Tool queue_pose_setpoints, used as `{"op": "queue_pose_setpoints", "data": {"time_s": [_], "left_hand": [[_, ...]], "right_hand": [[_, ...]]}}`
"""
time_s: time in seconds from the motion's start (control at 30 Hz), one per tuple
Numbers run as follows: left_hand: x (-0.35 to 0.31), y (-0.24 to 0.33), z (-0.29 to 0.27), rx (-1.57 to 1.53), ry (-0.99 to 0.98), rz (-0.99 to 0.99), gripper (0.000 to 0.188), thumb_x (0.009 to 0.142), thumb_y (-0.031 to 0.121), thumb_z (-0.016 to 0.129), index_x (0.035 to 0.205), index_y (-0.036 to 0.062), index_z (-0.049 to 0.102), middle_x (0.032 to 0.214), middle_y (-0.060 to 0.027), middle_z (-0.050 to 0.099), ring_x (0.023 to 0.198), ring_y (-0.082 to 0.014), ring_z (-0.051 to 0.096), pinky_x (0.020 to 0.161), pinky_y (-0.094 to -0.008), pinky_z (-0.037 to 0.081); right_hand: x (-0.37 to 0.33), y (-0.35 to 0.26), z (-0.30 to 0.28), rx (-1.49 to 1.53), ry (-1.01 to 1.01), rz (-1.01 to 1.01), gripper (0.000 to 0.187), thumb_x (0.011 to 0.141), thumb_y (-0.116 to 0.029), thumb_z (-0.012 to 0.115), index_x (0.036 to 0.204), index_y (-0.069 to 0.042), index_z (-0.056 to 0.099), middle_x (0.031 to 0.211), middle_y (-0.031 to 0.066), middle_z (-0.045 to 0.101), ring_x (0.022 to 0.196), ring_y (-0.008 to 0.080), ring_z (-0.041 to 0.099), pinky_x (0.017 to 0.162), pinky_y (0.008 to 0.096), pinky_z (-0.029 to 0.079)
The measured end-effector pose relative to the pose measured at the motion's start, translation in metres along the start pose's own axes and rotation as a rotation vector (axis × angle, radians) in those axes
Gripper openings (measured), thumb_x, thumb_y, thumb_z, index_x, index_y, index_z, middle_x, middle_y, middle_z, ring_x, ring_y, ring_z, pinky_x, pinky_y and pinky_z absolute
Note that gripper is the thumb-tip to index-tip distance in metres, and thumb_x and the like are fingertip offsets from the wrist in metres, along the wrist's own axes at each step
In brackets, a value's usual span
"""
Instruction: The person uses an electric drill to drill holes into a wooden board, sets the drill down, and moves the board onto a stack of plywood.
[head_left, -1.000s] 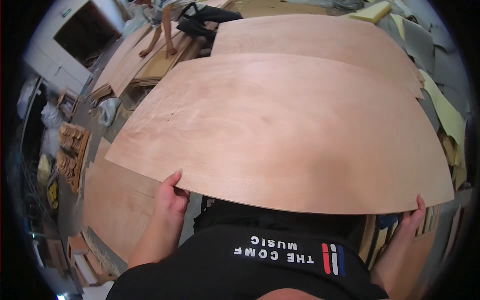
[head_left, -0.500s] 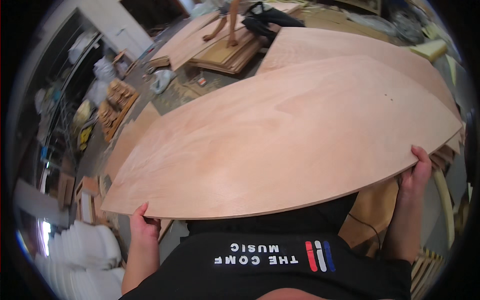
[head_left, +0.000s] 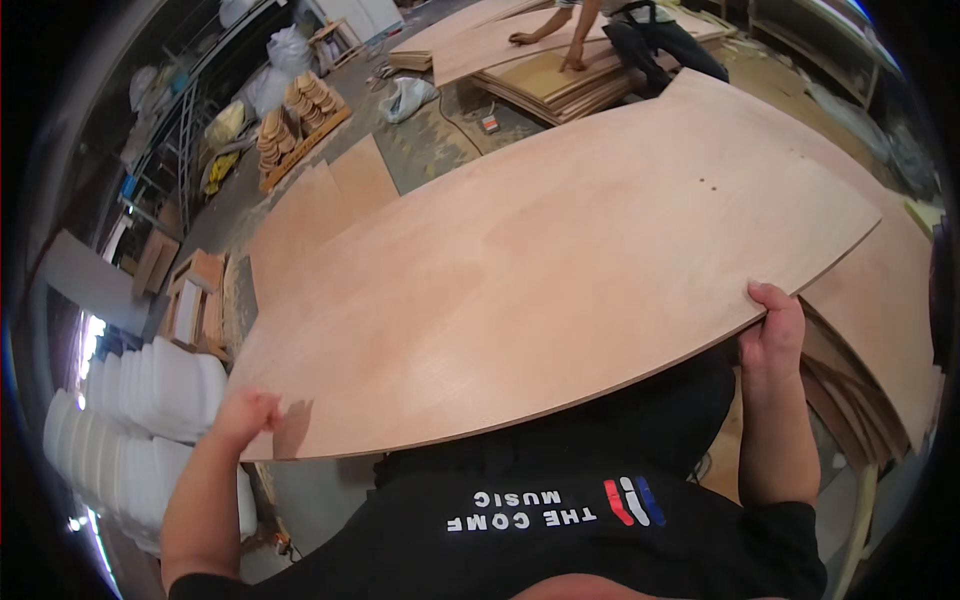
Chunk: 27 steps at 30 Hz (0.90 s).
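Observation:
A large pale plywood sheet [head_left: 520, 300] stretches out before me at a tilt, with two small dark holes toward its far right. My right hand [head_left: 775, 325] grips its near edge on the right, thumb on top and fingers underneath. At the sheet's left end, my left hand [head_left: 245, 418] is over the corner with its fingers curled in. A dark shadow falls on the wood beside it, and the hand looks raised off the surface, holding nothing.
More plywood lies stacked at the right [head_left: 890, 310]. Flat boards [head_left: 320, 210] rest on the floor at left, near white foam pieces [head_left: 160, 390] and a wooden crate [head_left: 195, 300]. Ahead, a person [head_left: 640, 40] leans hands on a board pile [head_left: 545, 90].
My left hand has let go of the near edge and moved left, above the sheet's end. The sheet has turned a little, its right end nearer to me, with my right hand still gripping.

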<state>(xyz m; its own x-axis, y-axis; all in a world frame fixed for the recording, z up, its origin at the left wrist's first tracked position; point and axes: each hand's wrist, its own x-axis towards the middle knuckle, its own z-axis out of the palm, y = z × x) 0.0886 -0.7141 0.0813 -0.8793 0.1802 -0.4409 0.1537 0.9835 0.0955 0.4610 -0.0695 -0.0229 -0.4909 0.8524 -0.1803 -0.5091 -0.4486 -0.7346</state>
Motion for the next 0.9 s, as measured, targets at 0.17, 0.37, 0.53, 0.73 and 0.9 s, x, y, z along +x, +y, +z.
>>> {"op": "queue_pose_setpoints", "data": {"time_s": [0.17,0.37,0.53,0.73,0.9], "left_hand": [[0.034,0.012,0.076,0.175,0.354,0.535,0.051,0.105,0.029,0.052,0.150,0.0040,0.048,0.142,-0.0275,0.056,0.137,-0.0403,0.052,0.114,-0.0415,0.041],[0.005,0.001,0.118,-0.045,0.367,0.430,0.053,0.103,0.019,0.054,0.151,-0.0008,0.044,0.159,-0.0265,0.039,0.148,-0.0414,0.037,0.123,-0.0460,0.028],[-0.024,-0.036,0.159,-0.231,0.495,0.228,0.049,0.100,0.013,0.055,0.147,-0.0024,0.049,0.153,-0.0260,0.048,0.143,-0.0400,0.045,0.119,-0.0450,0.035],[-0.066,-0.205,0.255,-1.056,0.533,-0.996,0.038,0.103,0.021,0.051,0.133,0.0002,0.059,0.123,-0.0225,0.068,0.099,-0.0366,0.069,0.082,-0.0493,0.056],[-0.060,-0.209,0.352,-1.371,0.464,-0.993,0.037,0.104,0.024,0.051,0.132,0.0014,0.060,0.118,-0.0214,0.069,0.095,-0.0349,0.068,0.078,-0.0486,0.055]], "right_hand": [[0.007,0.019,0.024,-0.001,-0.009,-0.099,0.061,0.082,0.005,0.056,0.142,0.008,0.045,0.134,0.0206,0.060,0.124,0.0352,0.061,0.110,0.0468,0.051],[0.025,0.039,0.039,0.035,-0.116,-0.098,0.067,0.078,0.009,0.057,0.144,0.005,0.044,0.134,0.0173,0.059,0.126,0.0335,0.059,0.111,0.0440,0.048],[0.025,0.059,0.075,0.005,-0.234,-0.092,0.069,0.078,0.006,0.057,0.146,0.007,0.042,0.137,0.0192,0.059,0.126,0.0358,0.060,0.112,0.0451,0.049],[0.048,0.095,0.121,-0.020,-0.371,-0.019,0.070,0.078,0.006,0.057,0.147,0.005,0.040,0.136,0.0188,0.060,0.126,0.0351,0.060,0.111,0.0456,0.049],[0.088,0.148,0.150,-0.044,-0.455,0.065,0.074,0.077,0.004,0.059,0.148,0.005,0.039,0.136,0.0192,0.059,0.126,0.0352,0.060,0.112,0.0464,0.048]]}}
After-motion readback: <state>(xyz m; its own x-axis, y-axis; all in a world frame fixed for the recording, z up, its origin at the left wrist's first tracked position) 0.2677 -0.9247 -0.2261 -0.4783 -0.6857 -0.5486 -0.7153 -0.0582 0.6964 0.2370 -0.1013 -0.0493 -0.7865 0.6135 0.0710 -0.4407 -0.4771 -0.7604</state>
